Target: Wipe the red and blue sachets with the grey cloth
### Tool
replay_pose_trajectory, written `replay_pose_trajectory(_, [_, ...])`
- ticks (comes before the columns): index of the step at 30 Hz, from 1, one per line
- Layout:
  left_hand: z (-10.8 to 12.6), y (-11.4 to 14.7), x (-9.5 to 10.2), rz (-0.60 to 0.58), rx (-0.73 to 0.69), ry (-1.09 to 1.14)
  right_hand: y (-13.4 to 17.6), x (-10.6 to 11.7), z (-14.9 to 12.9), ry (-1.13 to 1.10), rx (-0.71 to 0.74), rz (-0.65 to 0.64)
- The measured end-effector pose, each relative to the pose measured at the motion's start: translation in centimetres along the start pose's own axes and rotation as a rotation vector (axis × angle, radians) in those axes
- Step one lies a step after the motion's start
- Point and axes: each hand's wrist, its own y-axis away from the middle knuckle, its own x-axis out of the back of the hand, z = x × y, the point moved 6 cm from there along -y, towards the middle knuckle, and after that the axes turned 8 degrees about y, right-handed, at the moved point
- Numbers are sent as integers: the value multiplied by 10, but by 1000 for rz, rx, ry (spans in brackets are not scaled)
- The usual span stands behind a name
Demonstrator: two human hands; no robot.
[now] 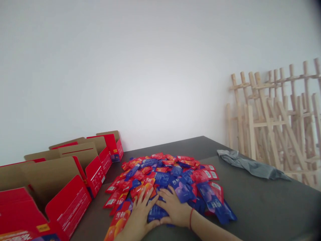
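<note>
A wide heap of red and blue printed packets (163,179) lies on the dark table. My left hand (140,214) rests on the near side of the heap, fingers spread over red and blue packets. Beside it my right hand (175,208) lies with its fingers apart on blue packets, a red string around its wrist. The two thumbs meet or nearly meet, and between the hands a blue packet (156,213) shows. Neither hand grips a packet. Parts of the packets below are hidden by the palms.
Several open red cardboard boxes (72,204) stand in a row along the left. A crumpled grey plastic bag (253,165) lies on the right part of the dark table (265,204). Wooden easels (271,124) lean by the white wall at the right.
</note>
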Motion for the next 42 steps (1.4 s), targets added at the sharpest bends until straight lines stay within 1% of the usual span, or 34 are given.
replay_pose_trajectory(3, [1,-11,3,6,-33,-1,-11,1,3,0,-46,-4])
replay_pose_trajectory(5, [2,-9,9,22,-35,-28,-10,9,0,-6,-53,-11])
replay_pose_trajectory(6, [1,-4,14,41,-38,-49,-5,15,-3,-10,-39,-6])
replay_pose_trajectory(8, [-8,15,25,91,-49,-98,13,28,-7,-11,7,32])
replay_pose_trajectory(10, [-27,42,34,139,-31,-140,42,36,-5,15,32,93])
replay_pose_trajectory(11, [-39,56,36,156,3,-155,57,38,-1,43,26,125])
replay_pose_trajectory(13, [-60,77,36,174,115,-170,83,34,14,100,-93,176])
replay_pose_trajectory(15, [-69,84,28,151,208,-144,96,22,27,112,-213,150])
replay_pose_trajectory(17, [-60,76,18,101,229,-90,95,11,34,101,-289,93])
replay_pose_trajectory(19, [-41,56,12,64,218,-51,84,6,35,89,-308,42])
replay_pose_trajectory(21, [-20,34,11,44,223,-30,69,8,35,87,-298,11])
replay_pose_trajectory(23, [-6,14,14,41,246,-14,57,12,36,93,-292,-8])
replay_pose_trajectory(26, [3,-4,18,49,274,7,46,19,42,98,-297,-39])
replay_pose_trajectory(29, [0,-11,18,61,292,6,35,32,53,70,-278,-50])
replay_pose_trajectory(31, [-3,-12,17,71,288,-4,29,49,74,54,-310,-18])
replay_pose_trajectory(33, [-6,-12,14,77,277,-12,27,72,109,96,-433,42])
replay_pose_trajectory(35, [-9,-13,12,81,272,-20,34,96,151,170,-603,110])
replay_pose_trajectory(37, [-12,-14,10,78,281,-30,53,118,191,250,-793,179])
replay_pose_trajectory(38, [-14,-14,8,78,288,-37,64,126,207,281,-866,209])
replay_pose_trajectory(40, [-17,-15,6,79,297,-47,89,137,230,331,-973,269])
replay_pose_trajectory(42, [-19,-15,4,85,294,-52,110,141,242,368,-1043,327])
